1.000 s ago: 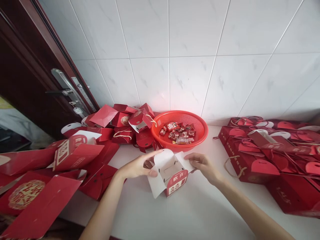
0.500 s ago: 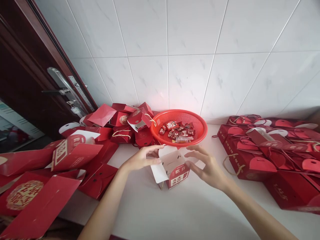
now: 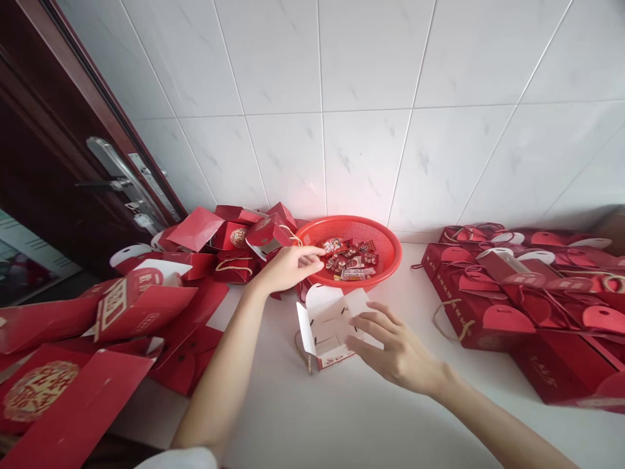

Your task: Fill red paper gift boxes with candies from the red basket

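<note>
Facing an open cardboard gift box [image 3: 332,322], red outside and white within, set at the near centre of the white tabletop [image 3: 317,417] with flaps [image 3: 306,330] standing open and a twisted cord [image 3: 309,365] hanging at its left side. Holding the right hand [image 3: 395,348] over the box's right side with fingers loosely spread and slightly curled, gripping nothing visible; cannot tell whether touching the cardboard. Having the left hand [image 3: 288,267] extended over the near left rim of a red plastic colander [image 3: 389,254], just beyond the box, with thumb and forefinger parted around nothing visible. Looking down on wrapped candies [image 3: 359,264] heaped loosely inside the colander. Seeing, to the left, a jumbled pile of red gift boxes [image 3: 146,309], and, to the right, corded gift boxes [image 3: 502,317] packed closely together. Noticing, at far left, a dark reddish door [image 3: 39,130] with a metal handle [image 3: 120,184], and, along the far side, a marbled tile wall [image 3: 366,163].
</note>
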`<control>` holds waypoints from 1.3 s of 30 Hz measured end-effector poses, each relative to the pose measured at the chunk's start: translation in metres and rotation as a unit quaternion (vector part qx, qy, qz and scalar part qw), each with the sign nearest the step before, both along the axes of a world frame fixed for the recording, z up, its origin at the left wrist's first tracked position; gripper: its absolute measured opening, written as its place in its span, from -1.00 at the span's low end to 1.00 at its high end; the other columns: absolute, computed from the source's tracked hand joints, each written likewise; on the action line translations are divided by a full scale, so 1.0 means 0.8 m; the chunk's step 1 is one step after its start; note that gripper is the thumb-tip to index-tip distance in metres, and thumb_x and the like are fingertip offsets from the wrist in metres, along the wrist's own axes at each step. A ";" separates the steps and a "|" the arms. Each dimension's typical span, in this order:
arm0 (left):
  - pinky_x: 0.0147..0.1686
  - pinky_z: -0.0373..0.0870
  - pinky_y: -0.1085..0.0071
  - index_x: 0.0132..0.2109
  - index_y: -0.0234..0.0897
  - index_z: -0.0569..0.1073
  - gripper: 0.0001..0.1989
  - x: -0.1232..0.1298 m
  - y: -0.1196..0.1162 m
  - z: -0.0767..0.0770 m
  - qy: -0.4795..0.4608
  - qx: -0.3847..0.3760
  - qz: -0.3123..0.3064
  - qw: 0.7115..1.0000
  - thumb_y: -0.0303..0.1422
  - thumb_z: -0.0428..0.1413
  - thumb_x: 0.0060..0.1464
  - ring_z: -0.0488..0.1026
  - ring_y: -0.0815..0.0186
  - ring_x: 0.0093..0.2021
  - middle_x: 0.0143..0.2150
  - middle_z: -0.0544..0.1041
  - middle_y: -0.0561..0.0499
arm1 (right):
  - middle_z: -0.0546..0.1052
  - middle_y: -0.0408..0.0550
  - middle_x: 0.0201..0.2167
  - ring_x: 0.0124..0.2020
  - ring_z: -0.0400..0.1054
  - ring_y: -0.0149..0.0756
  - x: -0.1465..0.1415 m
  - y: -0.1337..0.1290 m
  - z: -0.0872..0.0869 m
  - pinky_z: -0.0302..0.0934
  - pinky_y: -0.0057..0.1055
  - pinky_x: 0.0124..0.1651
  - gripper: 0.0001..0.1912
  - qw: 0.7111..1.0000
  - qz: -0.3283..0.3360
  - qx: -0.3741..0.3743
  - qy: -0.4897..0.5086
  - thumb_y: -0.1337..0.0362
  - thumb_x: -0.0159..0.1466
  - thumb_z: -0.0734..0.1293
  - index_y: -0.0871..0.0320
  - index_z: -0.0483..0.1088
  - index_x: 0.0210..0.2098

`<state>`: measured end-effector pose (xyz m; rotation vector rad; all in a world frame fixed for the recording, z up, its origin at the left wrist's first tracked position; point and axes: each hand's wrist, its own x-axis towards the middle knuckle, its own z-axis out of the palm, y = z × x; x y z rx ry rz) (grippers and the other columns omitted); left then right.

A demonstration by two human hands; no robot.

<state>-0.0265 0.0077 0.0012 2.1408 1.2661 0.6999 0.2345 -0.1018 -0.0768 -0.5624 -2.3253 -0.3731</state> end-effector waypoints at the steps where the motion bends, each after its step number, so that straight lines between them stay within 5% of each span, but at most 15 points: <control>1: 0.04 0.48 0.29 0.12 -0.24 0.55 -0.56 0.009 0.015 0.000 0.018 0.004 -0.014 1.000 -0.15 0.14 0.17 0.57 0.18 -0.01 -0.01 0.65 -0.09 | 0.59 0.10 -0.08 0.00 0.45 -0.18 -0.001 -0.002 -0.003 0.32 0.00 0.21 -0.76 1.000 0.008 0.006 0.002 0.41 0.37 0.27 0.12 0.46 0.00; 7: 0.01 0.43 0.34 0.11 -0.25 0.55 -0.58 0.073 0.110 -0.017 0.257 -0.030 -0.081 0.963 -0.27 0.17 0.11 0.56 0.12 0.02 0.05 0.63 -0.13 | 0.53 0.25 0.08 0.03 0.45 -0.10 0.002 -0.008 0.008 0.32 0.03 0.19 -0.58 0.999 0.022 -0.045 0.011 0.10 0.46 0.19 0.23 0.38 0.15; 10: 0.04 0.40 0.32 0.07 -0.21 0.55 -0.56 0.104 0.139 -0.030 0.352 -0.011 -0.123 0.928 -0.17 0.22 0.05 0.49 0.05 0.11 0.10 0.59 -0.13 | 0.51 0.25 0.08 0.04 0.45 -0.10 0.010 0.009 0.030 0.35 -0.01 0.14 -0.60 0.996 0.009 -0.069 0.051 0.15 0.46 0.18 0.21 0.34 0.20; 14: 0.01 0.42 0.25 0.16 -0.17 0.48 -0.34 0.132 0.151 -0.053 0.366 -0.023 -0.174 0.914 -0.08 0.31 -0.11 0.49 -0.03 0.10 0.17 0.52 -0.18 | 0.54 0.13 0.01 0.04 0.47 -0.16 0.019 0.061 0.050 0.40 -0.19 0.04 -0.73 0.976 -0.051 -0.122 0.174 0.28 0.43 0.20 0.11 0.46 0.04; 18: -0.03 0.45 0.09 0.35 -0.16 0.29 0.06 0.140 0.149 -0.073 0.384 -0.022 -0.162 0.909 -0.20 0.43 -0.37 0.49 -0.23 0.09 0.38 0.23 -0.40 | 0.57 0.07 -0.07 -0.16 0.52 -0.24 0.019 0.127 0.052 0.42 -0.27 -0.07 -0.77 0.929 -0.117 -0.194 0.292 0.30 0.36 0.22 0.12 0.52 -0.16; 22: 0.02 0.42 0.07 0.13 -0.16 0.49 -0.32 0.137 0.154 -0.075 0.374 0.012 -0.134 0.918 -0.21 0.39 -0.21 0.53 -0.16 0.03 0.17 0.48 -0.27 | 0.59 0.02 -0.18 -0.29 0.50 -0.27 0.009 0.184 0.049 0.41 -0.29 -0.15 -0.81 0.880 -0.153 -0.302 0.334 0.30 0.25 0.26 0.14 0.53 -0.27; 25: 0.00 0.42 0.09 -0.02 -0.14 0.55 -0.68 0.133 0.161 -0.068 0.371 0.014 -0.089 0.924 -0.22 0.24 0.06 0.53 -0.09 0.02 -0.04 0.59 -0.18 | 0.57 -0.07 -0.41 -0.43 0.47 -0.30 0.004 0.212 0.046 0.38 -0.38 -0.35 -0.87 0.801 -0.141 -0.449 0.370 0.29 0.20 0.32 0.15 0.51 -0.30; 27: 0.02 0.39 -0.03 0.00 -0.19 0.55 -0.72 0.131 0.163 -0.062 0.372 0.023 -0.046 0.927 -0.24 0.13 0.18 0.50 -0.14 0.05 0.00 0.57 -0.26 | 0.54 -0.08 -0.47 -0.46 0.48 -0.30 0.004 0.224 0.042 0.37 -0.42 -0.40 -0.89 0.736 -0.114 -0.530 0.404 0.28 0.17 0.37 0.17 0.49 -0.32; 29: 0.14 0.25 -0.21 0.09 -0.24 0.51 -0.64 0.130 0.162 -0.057 0.372 0.042 -0.016 0.927 -0.26 0.14 0.17 0.38 -0.25 0.19 0.16 0.46 -0.37 | 0.55 -0.07 -0.45 -0.45 0.50 -0.31 0.006 0.231 0.038 0.39 -0.43 -0.38 -0.89 0.702 -0.103 -0.557 0.432 0.30 0.14 0.40 0.19 0.48 -0.32; 31: 0.25 0.03 -0.31 0.16 -0.21 0.48 -0.51 0.131 0.156 -0.055 0.357 0.075 -0.057 0.929 -0.25 0.24 0.08 0.16 -0.31 0.34 0.31 0.32 -0.36 | 0.56 -0.07 -0.44 -0.46 0.49 -0.33 0.007 0.235 0.033 0.39 -0.44 -0.39 -0.87 0.700 -0.107 -0.549 0.445 0.32 0.13 0.41 0.19 0.46 -0.31; 33: 0.31 -0.03 -0.22 0.11 -0.12 0.53 -0.53 0.137 0.147 -0.060 0.319 0.106 -0.171 0.926 -0.22 0.29 0.01 0.09 -0.25 0.38 0.33 0.31 -0.23 | 0.56 -0.08 -0.43 -0.46 0.47 -0.35 0.007 0.236 0.028 0.37 -0.46 -0.40 -0.84 0.698 -0.108 -0.539 0.459 0.31 0.12 0.42 0.19 0.45 -0.28; 36: 0.22 0.22 0.04 -0.06 -0.11 0.61 -0.71 0.149 0.135 -0.075 0.285 0.107 -0.333 0.892 -0.30 0.27 0.02 0.34 -0.11 0.20 0.15 0.46 -0.13 | 0.55 -0.09 -0.39 -0.47 0.45 -0.38 0.008 0.237 0.023 0.35 -0.48 -0.42 -0.81 0.695 -0.116 -0.519 0.484 0.30 0.13 0.39 0.18 0.43 -0.25; 39: 0.03 0.35 0.15 -0.12 -0.16 0.64 -0.73 0.157 0.135 -0.089 0.303 0.090 -0.352 0.881 -0.41 0.27 -0.03 0.46 -0.08 0.02 0.00 0.53 -0.12 | 0.54 -0.07 -0.34 -0.46 0.44 -0.41 0.008 0.237 0.019 0.32 -0.51 -0.45 -0.81 0.693 -0.128 -0.503 0.500 0.29 0.13 0.37 0.18 0.43 -0.24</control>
